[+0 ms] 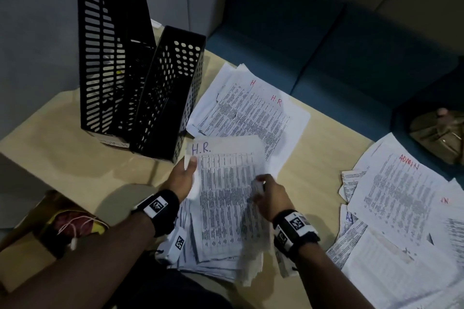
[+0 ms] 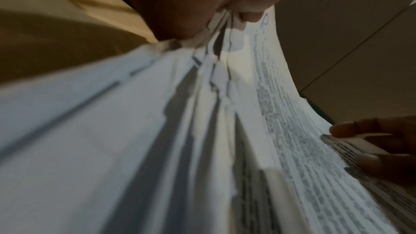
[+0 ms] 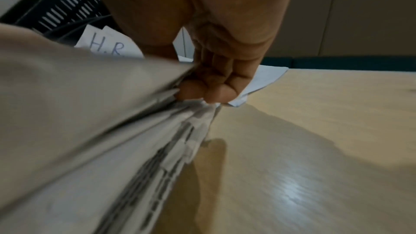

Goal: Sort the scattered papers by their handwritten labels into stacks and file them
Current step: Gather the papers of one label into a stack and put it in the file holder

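I hold a thick bundle of printed papers (image 1: 226, 198) above the table's near edge; its top sheet carries "H.R." in blue ink (image 1: 200, 149). My left hand (image 1: 185, 173) grips the bundle's left edge, thumb on top (image 2: 249, 15). My right hand (image 1: 266, 193) pinches the right edge of the bundle (image 3: 135, 131), fingers curled under the sheets (image 3: 213, 93). A spread pile with red "H.R." labels (image 1: 251, 110) lies just beyond the bundle. Sheets marked "ADMIN" in red (image 1: 401, 193) lie scattered at the right.
Two black perforated file holders (image 1: 140, 78) stand at the back left of the wooden table (image 1: 75, 153). A cardboard box with cables (image 1: 62, 223) sits at the lower left. A teal sofa (image 1: 326, 52) with a bag (image 1: 439, 133) runs behind the table.
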